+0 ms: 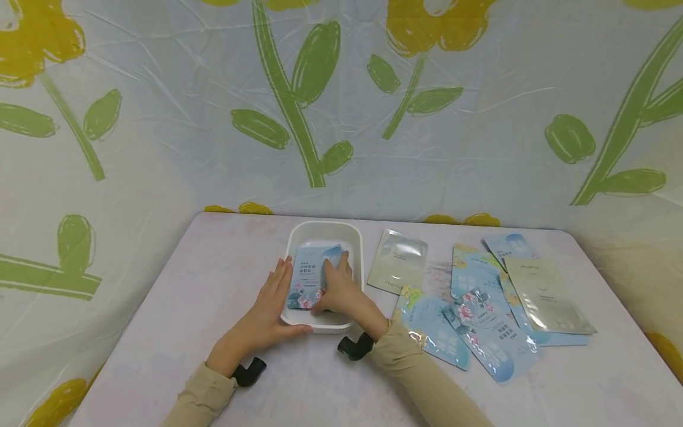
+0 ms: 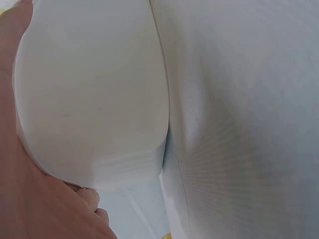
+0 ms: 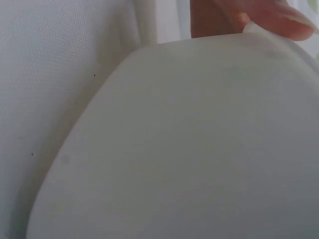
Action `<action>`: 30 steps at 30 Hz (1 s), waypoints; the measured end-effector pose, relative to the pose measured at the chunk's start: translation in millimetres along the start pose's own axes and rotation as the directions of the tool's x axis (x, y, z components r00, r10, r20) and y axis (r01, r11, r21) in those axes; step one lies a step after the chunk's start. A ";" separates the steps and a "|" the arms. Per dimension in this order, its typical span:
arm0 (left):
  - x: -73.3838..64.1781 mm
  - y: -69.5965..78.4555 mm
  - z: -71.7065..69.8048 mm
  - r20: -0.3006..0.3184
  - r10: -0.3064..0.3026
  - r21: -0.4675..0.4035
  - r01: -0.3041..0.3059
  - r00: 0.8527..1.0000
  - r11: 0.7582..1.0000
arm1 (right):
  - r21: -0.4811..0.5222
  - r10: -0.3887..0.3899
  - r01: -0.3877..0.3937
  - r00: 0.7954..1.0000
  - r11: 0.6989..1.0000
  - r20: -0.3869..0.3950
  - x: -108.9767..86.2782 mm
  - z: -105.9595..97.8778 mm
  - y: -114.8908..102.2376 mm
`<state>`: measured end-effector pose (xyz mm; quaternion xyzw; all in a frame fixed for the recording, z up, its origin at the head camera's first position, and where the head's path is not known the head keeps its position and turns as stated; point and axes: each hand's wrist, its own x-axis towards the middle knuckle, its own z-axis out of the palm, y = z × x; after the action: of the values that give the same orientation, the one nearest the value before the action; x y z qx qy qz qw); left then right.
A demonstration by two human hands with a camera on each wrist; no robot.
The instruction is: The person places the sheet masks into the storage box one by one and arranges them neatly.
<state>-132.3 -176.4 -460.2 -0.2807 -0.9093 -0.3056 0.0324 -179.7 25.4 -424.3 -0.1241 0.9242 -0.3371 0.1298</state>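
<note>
A white plastic tray (image 1: 358,249) stands on the table, with a blue face mask packet (image 1: 306,276) printed with pink flowers lying inside. Along the tray's left rim rest the straight fingers of my left hand (image 1: 265,312), its thumb reaching to the near edge. My right hand (image 1: 341,289) is inside the tray and grips the packet by its right side, covering part of it. The left wrist view has the tray's outer wall (image 2: 94,84) close up beside the left palm. In the right wrist view, the tray wall (image 3: 174,139) hides the packet.
To the tray's right lies a silver-gold packet (image 1: 397,261). Farther right, several blue packets (image 1: 434,329) overlap, with another pale gold packet (image 1: 546,293) on top. A flower-printed cloth (image 1: 341,107) hangs behind the table (image 1: 176,296).
</note>
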 end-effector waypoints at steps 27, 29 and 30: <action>0.5 1.0 -0.3 -0.003 0.002 0.023 -0.001 1.000 1.000 | -0.078 0.022 -0.019 0.999 0.997 0.038 0.2 2.6 -2.0; 0.4 1.3 -0.4 -0.003 -0.002 0.023 0.002 1.000 1.000 | -0.085 0.022 -0.018 0.999 0.996 0.044 0.1 2.5 -2.1; 0.4 1.5 -0.5 -0.002 -0.004 0.025 0.004 1.000 1.000 | -0.088 0.023 -0.018 0.999 0.996 0.047 0.0 2.4 -2.3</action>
<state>-131.9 -175.5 -458.8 -0.2781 -0.9135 -0.2946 0.0360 -178.6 22.2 -424.6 -0.1283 0.9359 -0.2917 0.1498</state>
